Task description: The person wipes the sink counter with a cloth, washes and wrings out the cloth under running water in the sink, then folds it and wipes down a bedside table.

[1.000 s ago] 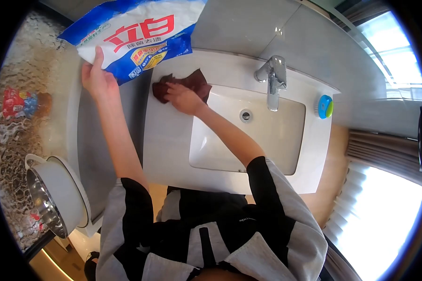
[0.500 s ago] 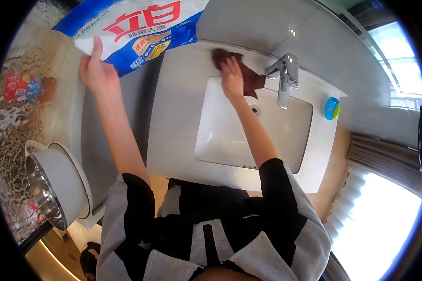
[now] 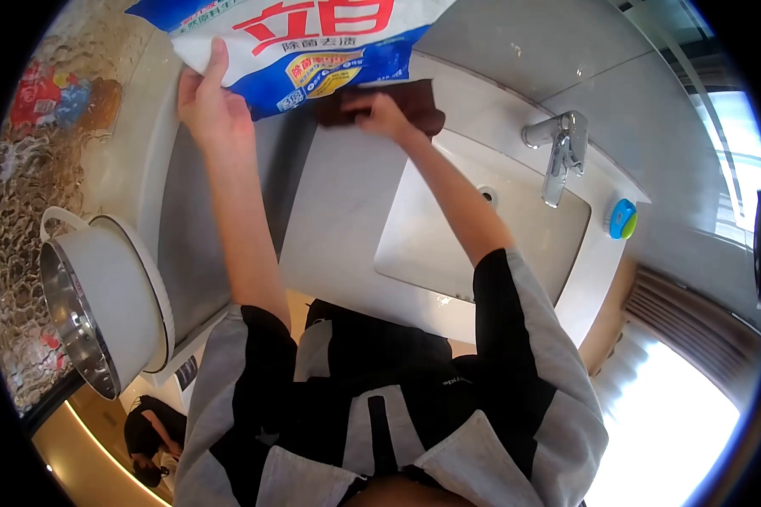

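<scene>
My left hand (image 3: 216,110) is closed on the lower left corner of a blue and white laundry detergent bag (image 3: 258,55), thumb on its front. The bag is lifted above the back left of the counter, and its top runs out of view. A dark brown cloth (image 3: 421,105) lies partly beneath the bag's lower edge, at the back of the counter. My right hand (image 3: 383,116) is on this cloth with bent fingers, slightly blurred; its fingertips press into the fabric. Some of the cloth is hidden behind the bag.
A white sink (image 3: 397,253) is set in the counter, with a chrome faucet (image 3: 564,156) behind it. A blue and green brush (image 3: 623,220) stands at the right edge. White basins (image 3: 114,308) sit at left. Another person (image 3: 154,431) shows at lower left.
My right hand and the cloth have moved left, from the sink's back edge to the counter under the bag. The view has shifted, and the bag appears farther right.
</scene>
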### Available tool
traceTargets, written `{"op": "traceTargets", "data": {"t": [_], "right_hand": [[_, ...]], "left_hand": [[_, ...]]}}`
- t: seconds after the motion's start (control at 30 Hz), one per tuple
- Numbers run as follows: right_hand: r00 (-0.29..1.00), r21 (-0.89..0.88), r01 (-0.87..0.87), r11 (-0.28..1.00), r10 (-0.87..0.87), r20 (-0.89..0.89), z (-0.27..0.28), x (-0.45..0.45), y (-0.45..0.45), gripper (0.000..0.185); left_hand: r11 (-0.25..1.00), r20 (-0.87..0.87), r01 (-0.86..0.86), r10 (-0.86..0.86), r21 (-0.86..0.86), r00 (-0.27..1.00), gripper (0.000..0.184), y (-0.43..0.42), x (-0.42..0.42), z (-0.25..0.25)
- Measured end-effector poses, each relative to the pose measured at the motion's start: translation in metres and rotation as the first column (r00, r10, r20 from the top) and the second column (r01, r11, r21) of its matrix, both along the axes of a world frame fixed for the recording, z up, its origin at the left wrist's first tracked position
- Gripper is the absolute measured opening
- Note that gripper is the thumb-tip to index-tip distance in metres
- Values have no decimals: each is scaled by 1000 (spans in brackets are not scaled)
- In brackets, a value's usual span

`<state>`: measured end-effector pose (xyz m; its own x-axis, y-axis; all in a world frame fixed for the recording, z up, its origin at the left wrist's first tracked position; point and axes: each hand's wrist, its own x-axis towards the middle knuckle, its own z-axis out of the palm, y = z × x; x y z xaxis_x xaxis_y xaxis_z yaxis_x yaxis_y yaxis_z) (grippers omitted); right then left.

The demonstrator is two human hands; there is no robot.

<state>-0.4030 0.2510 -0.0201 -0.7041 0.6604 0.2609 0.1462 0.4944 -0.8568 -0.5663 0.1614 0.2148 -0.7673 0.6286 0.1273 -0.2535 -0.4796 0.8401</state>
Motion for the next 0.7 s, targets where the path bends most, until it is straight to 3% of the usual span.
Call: {"op": "traceTargets", "data": {"t": [0.1,0.17,0.3,0.43,0.5,0.6,0.67,0.7], "right_hand": [[988,-268,-142,953,119,-99,5,6,-54,27],[968,-387,-243,889,246,-42,21,23,-94,25],[951,-396,-278,875,310,16,26,82,-148,23],[867,-480,-110,871,320,382,31,160,-167,25],[908,-607,131,784,151,391,13,201,-178,27],[971,-611,218,761,-105,216,33,245,-195,31],[921,-743,389,544,-227,316,70,256,-202,32],[923,-756,375,536,-289,253,69,263,-207,33]], "left_hand": [[1000,-2,6,-6,-12,1000,28,-4,-2,-2],[1000,-3,5,-5,-16,1000,26,-5,-2,-5],[1000,8,-8,8,-4,1000,23,-9,1,-4],[999,53,30,-29,-25,998,23,-9,8,-13],[997,102,72,-68,-33,992,24,-7,8,-27],[988,197,154,-147,-18,969,24,-1,12,-49],[972,273,233,-221,-12,936,25,8,17,-65],[962,284,273,-260,-5,923,28,14,18,-77]]}}
